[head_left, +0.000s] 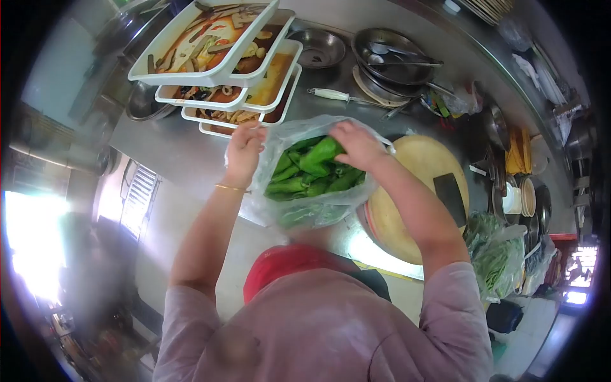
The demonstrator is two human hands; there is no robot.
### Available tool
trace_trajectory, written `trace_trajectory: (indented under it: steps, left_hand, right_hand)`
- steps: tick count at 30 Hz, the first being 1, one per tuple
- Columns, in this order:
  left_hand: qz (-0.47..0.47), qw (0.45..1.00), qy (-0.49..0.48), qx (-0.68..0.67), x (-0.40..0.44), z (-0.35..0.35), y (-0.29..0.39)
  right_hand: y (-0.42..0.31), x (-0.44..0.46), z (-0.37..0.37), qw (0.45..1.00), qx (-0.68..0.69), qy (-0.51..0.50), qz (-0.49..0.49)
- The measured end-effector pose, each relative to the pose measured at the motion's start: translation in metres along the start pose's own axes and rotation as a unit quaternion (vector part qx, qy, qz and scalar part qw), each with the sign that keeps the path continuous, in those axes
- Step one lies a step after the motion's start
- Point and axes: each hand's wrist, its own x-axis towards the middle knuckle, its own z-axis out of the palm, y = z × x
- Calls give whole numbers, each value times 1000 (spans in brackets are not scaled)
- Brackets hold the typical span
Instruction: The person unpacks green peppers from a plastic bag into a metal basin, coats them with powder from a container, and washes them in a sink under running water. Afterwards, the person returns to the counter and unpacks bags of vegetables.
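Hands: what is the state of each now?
Left hand: partly closed at the plastic bag; grip unclear.
Right hand: partly closed over a green pepper; grip unclear.

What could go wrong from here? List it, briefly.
The left hand, at the edge of the bag, is close to the stacked trays; a tug might bump them and spill what they hold. The right forearm reaches across the board, so it could brush the knife lying there. The bag gapes open, so peppers might tumble out if it tips.
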Motion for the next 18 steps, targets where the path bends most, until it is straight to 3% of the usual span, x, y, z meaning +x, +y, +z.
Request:
trace_trajectory:
  steps: [1, 4, 5, 7, 8, 10, 13, 14, 17, 18]
  left_hand:
    - [42, 995, -78, -33, 2, -7, -17]
    - [100, 939, -182, 273, -20, 5, -19]
    - [192, 902, -198, 332, -27, 13, -17]
    - [368, 792, -220, 434, -38, 36, -13]
    - [400, 759, -216, 467, -41, 52, -12]
    - [459, 684, -204, 529, -48, 80, -10]
    - [327, 618, -287, 655, -47, 100, -29]
    - [315, 628, -281, 654, -48, 99, -30]
    - [272, 646, -277, 658, -40, 85, -28]
    - [288, 679, -264, 622, -35, 77, -31]
  right_hand:
    - [1, 0, -5, 999, 24, 33, 29]
    - [4, -1, -17, 974, 139, 143, 104]
    - [8, -2, -14, 956, 195, 178, 126]
    - [15, -1, 9, 879, 388, 219, 172]
    - [10, 0, 11, 824, 477, 236, 192]
    - [-12, -11, 0, 895, 311, 285, 145]
    - [-37, -19, -9, 922, 162, 345, 61]
    - [-41, -21, -11, 921, 132, 364, 34]
    - [-45, -21, -18, 888, 272, 368, 38]
    - [-45, -23, -19, 868, 337, 361, 45]
